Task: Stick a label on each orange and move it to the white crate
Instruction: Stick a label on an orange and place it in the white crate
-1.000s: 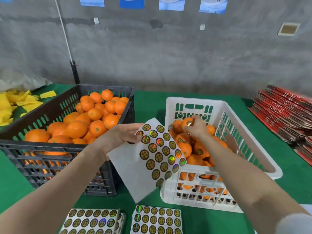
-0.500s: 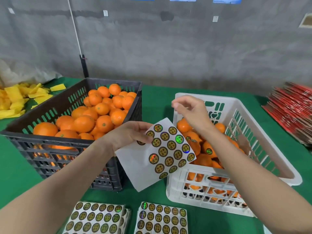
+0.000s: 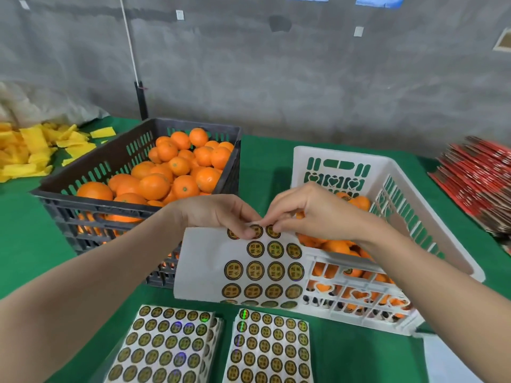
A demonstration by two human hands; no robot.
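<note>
Label sheet (image 3: 201, 261) shows round gold labels (image 3: 276, 270) with dark rims.

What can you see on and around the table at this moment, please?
black crate: one, black, table left
black-crate oranges: many, orange, heaped inside
white crate: one, white, table right
white-crate oranges: several, orange, inside
label sheet: one, white with gold-and-black round labels, held between crates
label-sheet stacks: two, same colours, near table edge
yellow pieces: many, yellow, far left
flat cartons: stack, red, far right
table cover: one, green
left hand: holds label sheet's top edge
right hand: fingers pinch at its top row
</note>
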